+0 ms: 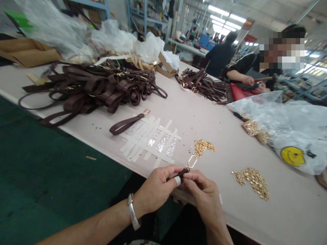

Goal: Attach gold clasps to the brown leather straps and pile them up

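Close to the table's near edge, my left hand [159,185] is closed round a dark brown leather strap [183,173] with a gold clasp [192,162] at its top end. White tape wraps the left thumb. My right hand [203,190] pinches the same strap from the right, fingertips beside the left ones. Most of the strap is hidden by the hands. Just beyond the clasp lies a small pile of gold metal pieces [203,147]. A finished-looking brown wrist strap [126,123] rests on the table to the upper left, beside strips of white tape [153,136].
A large heap of brown straps [107,85] covers the back left, a smaller heap [201,83] the back middle. More gold pieces [252,182] lie at right, near a clear plastic bag [306,136]. Across the table, a person [268,64] holds a wooden-handled tool.
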`<state>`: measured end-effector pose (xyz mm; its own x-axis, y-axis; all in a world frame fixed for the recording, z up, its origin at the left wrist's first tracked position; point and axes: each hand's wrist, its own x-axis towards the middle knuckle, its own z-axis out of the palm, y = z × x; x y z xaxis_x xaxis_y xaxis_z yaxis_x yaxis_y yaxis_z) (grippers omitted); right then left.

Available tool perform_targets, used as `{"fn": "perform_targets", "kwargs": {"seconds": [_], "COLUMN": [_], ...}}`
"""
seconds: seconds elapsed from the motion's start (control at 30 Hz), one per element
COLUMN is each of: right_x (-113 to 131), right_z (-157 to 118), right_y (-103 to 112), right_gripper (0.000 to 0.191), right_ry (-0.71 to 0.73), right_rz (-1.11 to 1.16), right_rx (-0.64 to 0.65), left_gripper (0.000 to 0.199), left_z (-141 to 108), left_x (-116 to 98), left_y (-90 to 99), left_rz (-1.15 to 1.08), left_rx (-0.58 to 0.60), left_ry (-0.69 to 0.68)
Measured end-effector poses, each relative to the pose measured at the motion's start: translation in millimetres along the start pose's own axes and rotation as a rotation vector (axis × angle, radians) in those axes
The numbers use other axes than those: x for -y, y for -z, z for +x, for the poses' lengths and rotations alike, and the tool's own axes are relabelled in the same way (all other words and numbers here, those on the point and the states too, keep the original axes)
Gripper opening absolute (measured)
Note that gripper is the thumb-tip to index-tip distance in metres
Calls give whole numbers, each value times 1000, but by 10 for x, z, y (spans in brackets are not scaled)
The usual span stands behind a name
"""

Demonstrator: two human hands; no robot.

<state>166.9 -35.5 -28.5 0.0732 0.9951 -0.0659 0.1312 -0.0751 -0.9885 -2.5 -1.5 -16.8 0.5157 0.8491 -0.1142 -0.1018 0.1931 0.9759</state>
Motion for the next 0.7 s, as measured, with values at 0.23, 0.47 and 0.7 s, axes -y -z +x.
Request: {"fn": "perform_targets", "kwargs": {"seconds": [0.23, 0.47, 0.7], "right_x": [-50, -78, -121], "right_z": [-33, -62, -95], "right_y": [-99, -92, -86], "right_gripper": [11, 21, 15], "right_ry": [209, 436, 370], "right_rz": [-109, -324, -269], "right_rx": [-115, -175, -166], "left_gripper": [41, 40, 45], "left_z": [42, 59, -7], "left_x": [49, 49, 60], "left_y": [17, -44, -71], "left_rz": [-33, -111, 75], "left_rx": [-8, -11, -60], "left_ry": [49, 60, -13]}}
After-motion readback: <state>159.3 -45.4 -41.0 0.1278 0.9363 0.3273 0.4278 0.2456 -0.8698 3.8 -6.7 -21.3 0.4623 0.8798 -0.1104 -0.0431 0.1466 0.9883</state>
